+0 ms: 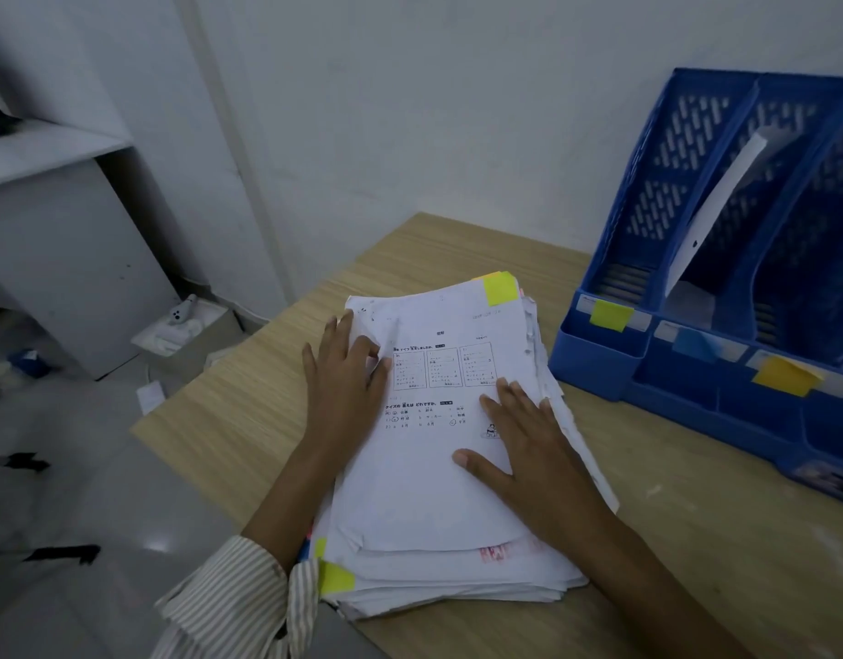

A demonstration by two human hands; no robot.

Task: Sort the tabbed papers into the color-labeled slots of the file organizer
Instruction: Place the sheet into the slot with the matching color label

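Two flat, released hands, left hand and right hand, press the paper stack, left of the blue file organizer.

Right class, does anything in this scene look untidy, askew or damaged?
Yes. The paper stack is ragged: sheets splay out unevenly, edges look frayed on its right side. One loose sheet leans diagonally in the blue file organizer, in its blue-labelled middle slot.
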